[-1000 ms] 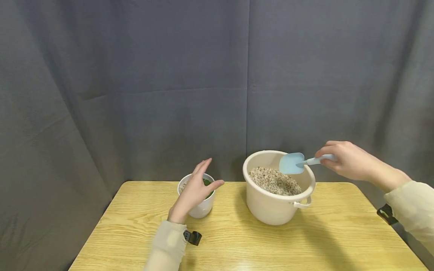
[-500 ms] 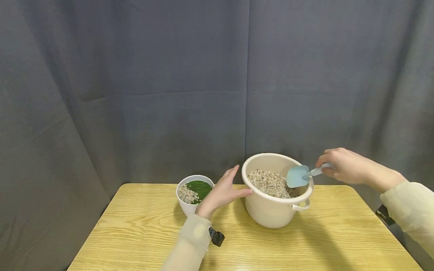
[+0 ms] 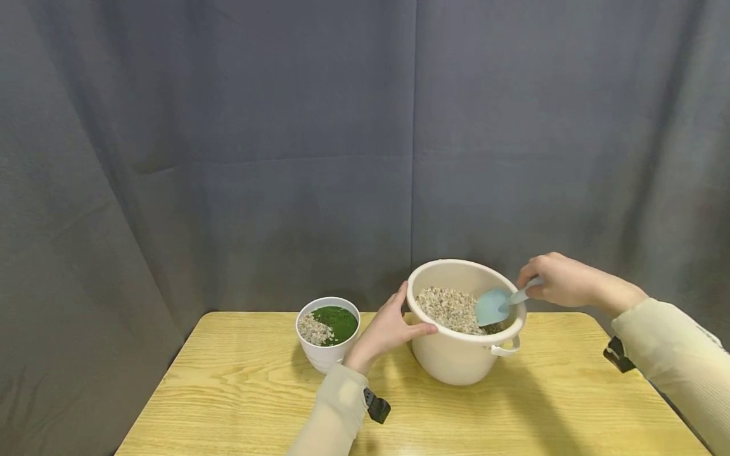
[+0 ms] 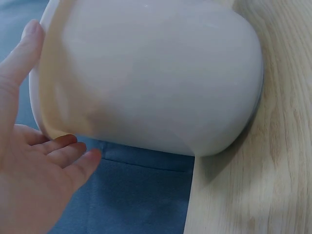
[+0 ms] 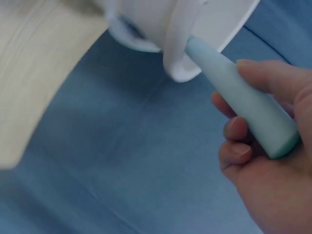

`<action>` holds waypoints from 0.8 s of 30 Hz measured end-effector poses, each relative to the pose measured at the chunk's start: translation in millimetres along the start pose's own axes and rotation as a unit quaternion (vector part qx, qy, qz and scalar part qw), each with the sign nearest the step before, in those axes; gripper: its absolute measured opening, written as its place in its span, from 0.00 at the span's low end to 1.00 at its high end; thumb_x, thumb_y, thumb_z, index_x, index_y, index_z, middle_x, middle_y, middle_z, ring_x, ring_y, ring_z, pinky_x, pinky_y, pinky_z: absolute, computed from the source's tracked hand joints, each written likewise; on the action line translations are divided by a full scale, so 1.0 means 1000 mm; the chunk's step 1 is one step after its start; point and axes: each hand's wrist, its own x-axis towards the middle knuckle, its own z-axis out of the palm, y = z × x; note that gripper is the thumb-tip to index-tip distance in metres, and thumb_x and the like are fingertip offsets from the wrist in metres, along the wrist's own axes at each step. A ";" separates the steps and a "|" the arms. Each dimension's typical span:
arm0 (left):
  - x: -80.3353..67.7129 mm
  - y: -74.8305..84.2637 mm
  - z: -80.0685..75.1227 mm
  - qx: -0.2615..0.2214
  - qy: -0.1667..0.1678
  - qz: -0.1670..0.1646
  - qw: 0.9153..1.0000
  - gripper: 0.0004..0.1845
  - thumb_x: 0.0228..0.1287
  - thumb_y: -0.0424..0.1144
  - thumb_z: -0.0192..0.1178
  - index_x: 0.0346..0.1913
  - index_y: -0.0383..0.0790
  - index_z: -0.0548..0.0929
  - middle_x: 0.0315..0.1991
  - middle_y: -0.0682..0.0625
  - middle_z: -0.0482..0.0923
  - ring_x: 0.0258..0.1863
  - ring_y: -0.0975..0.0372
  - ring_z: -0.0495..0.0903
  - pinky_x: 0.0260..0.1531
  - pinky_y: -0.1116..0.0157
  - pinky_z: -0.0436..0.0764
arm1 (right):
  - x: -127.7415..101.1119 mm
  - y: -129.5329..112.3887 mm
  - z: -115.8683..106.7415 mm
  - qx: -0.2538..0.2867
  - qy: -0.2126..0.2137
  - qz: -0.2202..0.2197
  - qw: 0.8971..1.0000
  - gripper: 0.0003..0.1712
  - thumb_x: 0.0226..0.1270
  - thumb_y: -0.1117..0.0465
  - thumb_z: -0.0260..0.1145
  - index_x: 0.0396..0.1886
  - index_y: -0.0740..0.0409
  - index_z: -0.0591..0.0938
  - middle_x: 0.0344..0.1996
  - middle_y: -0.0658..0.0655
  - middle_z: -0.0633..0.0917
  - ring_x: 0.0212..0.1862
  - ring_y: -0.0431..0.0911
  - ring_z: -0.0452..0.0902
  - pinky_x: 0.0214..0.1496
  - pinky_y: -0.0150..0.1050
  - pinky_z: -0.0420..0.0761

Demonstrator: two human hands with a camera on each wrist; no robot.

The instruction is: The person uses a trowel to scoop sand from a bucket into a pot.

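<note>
In the head view, a cream bucket (image 3: 456, 361) holds loose beige gravel (image 3: 447, 307). My right hand (image 3: 561, 278) grips the handle of a small light-blue shovel (image 3: 492, 308), fingers wrapped round it in the right wrist view. The shovel's blade lies inside the bucket at the gravel's right side, its lower edge close to or in the gravel. My left hand (image 3: 389, 329) is at the bucket's left rim, thumb and fingers spread. In the left wrist view, the left thumb (image 4: 27, 53) touches the rim and the fairly straight fingers lie beside it.
A white pot (image 3: 327, 358) stands left of the bucket, with green material (image 3: 338, 323) and a patch of gravel inside. The bucket's side handle (image 3: 506, 348) faces right. Both stand on a wooden table (image 3: 239, 386) before a grey curtain (image 3: 308, 158).
My left hand has moved right, from over the white pot to the bucket's rim. My right hand has lowered the shovel into the bucket, and the bucket tips slightly.
</note>
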 end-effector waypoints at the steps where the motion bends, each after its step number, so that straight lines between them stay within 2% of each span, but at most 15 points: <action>1: -0.001 0.000 0.000 -0.001 0.000 0.002 1.000 0.64 0.48 0.59 0.75 0.78 0.39 0.46 0.75 0.38 0.53 0.71 0.49 0.59 0.69 0.51 0.61 | 0.001 0.001 0.003 0.009 0.000 0.002 1.000 0.09 0.58 0.71 0.69 0.33 0.53 0.88 0.34 0.47 0.86 0.35 0.41 0.79 0.35 0.41 0.82; 5: -0.003 -0.001 0.000 -0.005 -0.001 0.009 1.000 0.63 0.49 0.58 0.75 0.78 0.39 0.45 0.75 0.39 0.53 0.66 0.49 0.67 0.65 0.53 0.69 | 0.004 0.003 0.016 0.041 0.010 0.009 0.999 0.07 0.60 0.70 0.69 0.36 0.57 0.88 0.36 0.51 0.86 0.39 0.47 0.82 0.39 0.45 0.84; 9: -0.003 -0.005 0.002 -0.036 -0.003 0.012 0.999 0.62 0.51 0.55 0.74 0.79 0.40 0.44 0.75 0.40 0.52 0.63 0.51 0.71 0.61 0.58 0.75 | 0.007 0.001 0.029 0.058 0.046 0.004 0.997 0.06 0.60 0.70 0.69 0.35 0.57 0.88 0.35 0.50 0.84 0.38 0.47 0.80 0.37 0.44 0.83; 13: -0.003 -0.009 0.003 -0.073 -0.001 0.010 0.997 0.61 0.52 0.51 0.75 0.79 0.41 0.44 0.76 0.42 0.49 0.63 0.55 0.70 0.59 0.59 0.76 | 0.008 0.000 0.040 0.071 0.077 -0.001 0.994 0.07 0.61 0.70 0.68 0.34 0.54 0.88 0.33 0.47 0.83 0.38 0.44 0.79 0.38 0.43 0.82; 18: -0.004 -0.010 0.006 -0.077 0.004 0.018 0.997 0.60 0.53 0.51 0.75 0.79 0.41 0.44 0.74 0.42 0.54 0.62 0.56 0.71 0.58 0.58 0.77 | 0.002 0.000 0.049 0.070 0.104 -0.006 0.992 0.09 0.61 0.71 0.69 0.34 0.52 0.89 0.31 0.44 0.82 0.38 0.43 0.79 0.40 0.44 0.82; 24: -0.005 -0.010 0.011 -0.096 -0.001 0.017 0.995 0.60 0.53 0.50 0.74 0.79 0.42 0.43 0.73 0.41 0.56 0.58 0.56 0.74 0.56 0.56 0.79 | -0.007 0.001 0.055 0.075 0.131 -0.035 0.988 0.10 0.60 0.71 0.70 0.33 0.51 0.88 0.29 0.46 0.81 0.35 0.39 0.77 0.35 0.38 0.81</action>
